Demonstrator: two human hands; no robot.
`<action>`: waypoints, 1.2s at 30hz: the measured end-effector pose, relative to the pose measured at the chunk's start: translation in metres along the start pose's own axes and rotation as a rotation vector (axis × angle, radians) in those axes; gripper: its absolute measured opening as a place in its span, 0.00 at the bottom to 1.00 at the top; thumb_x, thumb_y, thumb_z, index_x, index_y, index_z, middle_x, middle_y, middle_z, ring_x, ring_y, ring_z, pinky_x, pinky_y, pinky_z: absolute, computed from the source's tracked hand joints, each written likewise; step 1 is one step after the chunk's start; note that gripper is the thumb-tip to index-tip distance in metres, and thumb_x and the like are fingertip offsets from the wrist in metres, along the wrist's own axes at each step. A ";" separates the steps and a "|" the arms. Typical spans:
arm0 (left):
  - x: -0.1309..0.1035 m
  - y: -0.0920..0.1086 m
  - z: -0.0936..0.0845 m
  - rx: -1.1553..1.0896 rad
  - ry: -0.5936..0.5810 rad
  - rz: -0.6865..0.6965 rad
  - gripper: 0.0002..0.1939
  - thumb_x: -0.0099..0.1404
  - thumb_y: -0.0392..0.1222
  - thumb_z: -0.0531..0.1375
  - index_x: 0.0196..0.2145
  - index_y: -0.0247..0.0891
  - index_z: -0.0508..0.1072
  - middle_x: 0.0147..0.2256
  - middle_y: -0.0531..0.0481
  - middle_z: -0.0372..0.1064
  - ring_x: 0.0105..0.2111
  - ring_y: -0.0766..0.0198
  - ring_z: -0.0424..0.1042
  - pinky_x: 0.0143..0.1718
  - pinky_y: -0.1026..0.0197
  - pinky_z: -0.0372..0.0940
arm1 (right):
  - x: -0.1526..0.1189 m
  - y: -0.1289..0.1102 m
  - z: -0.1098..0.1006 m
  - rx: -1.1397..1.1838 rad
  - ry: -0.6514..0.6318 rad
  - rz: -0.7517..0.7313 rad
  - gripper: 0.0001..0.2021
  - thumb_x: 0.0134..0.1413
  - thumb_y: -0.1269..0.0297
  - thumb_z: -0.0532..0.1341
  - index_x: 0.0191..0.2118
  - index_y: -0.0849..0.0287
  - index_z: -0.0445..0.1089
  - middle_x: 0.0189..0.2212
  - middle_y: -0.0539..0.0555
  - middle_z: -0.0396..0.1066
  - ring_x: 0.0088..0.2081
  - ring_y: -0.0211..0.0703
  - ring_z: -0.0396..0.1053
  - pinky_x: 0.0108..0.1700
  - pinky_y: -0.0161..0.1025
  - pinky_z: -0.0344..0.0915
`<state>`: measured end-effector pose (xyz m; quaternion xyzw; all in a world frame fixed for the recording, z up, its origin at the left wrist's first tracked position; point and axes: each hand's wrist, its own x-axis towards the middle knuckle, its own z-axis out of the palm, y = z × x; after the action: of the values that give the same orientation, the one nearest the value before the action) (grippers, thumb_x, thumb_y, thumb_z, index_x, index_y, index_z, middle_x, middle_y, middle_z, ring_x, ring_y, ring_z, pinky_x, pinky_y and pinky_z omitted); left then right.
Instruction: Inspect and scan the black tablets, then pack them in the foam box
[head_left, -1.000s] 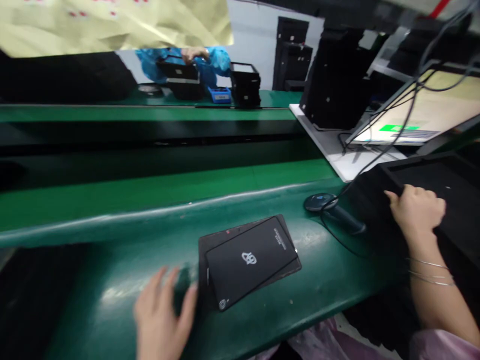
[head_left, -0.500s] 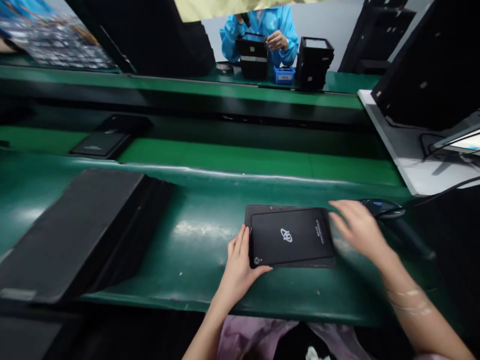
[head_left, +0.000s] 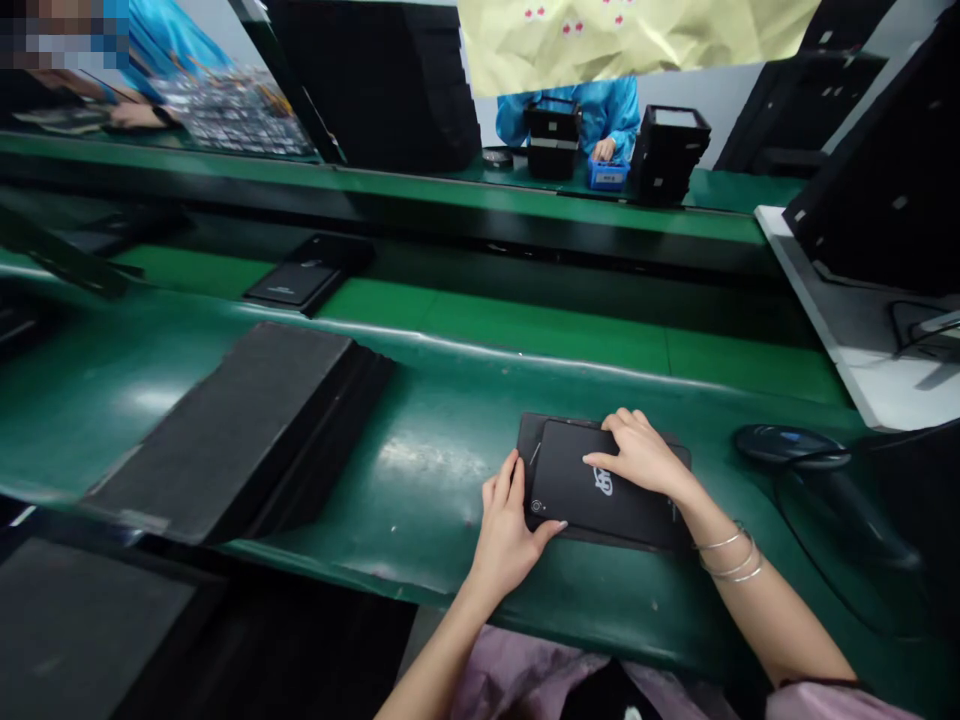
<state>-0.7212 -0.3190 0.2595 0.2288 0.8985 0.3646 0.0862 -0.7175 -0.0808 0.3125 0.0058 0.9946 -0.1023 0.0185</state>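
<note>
A black tablet (head_left: 566,470) lies back side up, its white logo partly covered, on a slightly larger dark foam tray (head_left: 530,432) on the green bench. My left hand (head_left: 510,525) grips the tablet's near left corner, fingers along the left end and thumb on the near edge beside the camera lens. Across the tablet reaches my right hand (head_left: 641,450), its fingertips at the far edge and its thumb pressed on the back near the logo. The far right part of the tablet is hidden under that hand and wrist.
A black barcode scanner (head_left: 795,447) with a cable lies at right. Stacked dark foam trays (head_left: 232,430) stand at left. Another tablet (head_left: 296,285) sits on the green conveyor (head_left: 480,322) behind. A co-worker in blue (head_left: 600,115) handles a blue bin (head_left: 607,175) across the line.
My right hand has moved left from beside the scanner onto the tablet. The left hand stays at the tablet's corner. The view has shifted left, and the co-worker's hand has lowered to the blue bin.
</note>
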 end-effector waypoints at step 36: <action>0.102 -0.009 -0.024 0.014 -0.164 0.264 0.09 0.63 0.42 0.61 0.42 0.38 0.73 0.52 0.41 0.55 0.56 0.49 0.53 0.59 0.43 0.51 | 0.012 -0.035 0.043 0.232 0.243 0.067 0.09 0.61 0.64 0.57 0.43 0.58 0.72 0.39 0.55 0.70 0.42 0.48 0.62 0.44 0.43 0.58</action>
<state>-0.8223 -0.2910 0.2718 0.3745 0.8531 0.3466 0.1090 -0.7288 -0.1236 0.2771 0.0533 0.9703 -0.2142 -0.0994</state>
